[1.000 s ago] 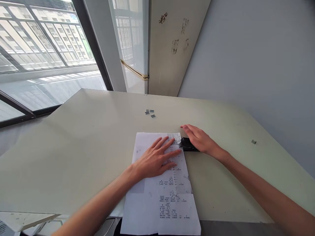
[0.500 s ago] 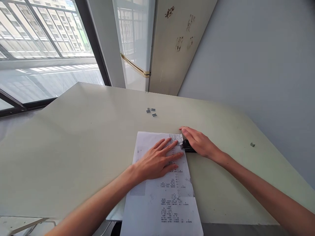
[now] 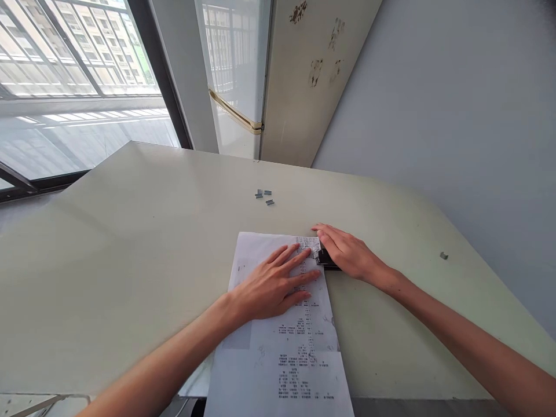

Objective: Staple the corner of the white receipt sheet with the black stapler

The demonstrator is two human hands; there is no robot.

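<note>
A printed sheet of paper (image 3: 286, 341) lies on the pale table (image 3: 130, 249), its near end hanging over the front edge. My left hand (image 3: 271, 284) lies flat on the sheet's upper half with fingers spread. My right hand (image 3: 345, 252) rests palm down on a black stapler (image 3: 326, 262) at the sheet's top right corner. The stapler's nose sits over a small printed slip (image 3: 309, 243) at that corner. Most of the stapler is hidden under my hand.
Three small staple strips (image 3: 263, 196) lie farther back on the table. Another staple piece (image 3: 443, 255) lies near the right edge. A white fridge (image 3: 260, 75) stands behind the table, a grey wall (image 3: 456, 104) at the right, a large window (image 3: 73, 87) at the left.
My right hand has slid left over the stapler, covering more of it and bringing it against the paper's corner. My left hand stays flat on the sheet. The view shifted slightly.
</note>
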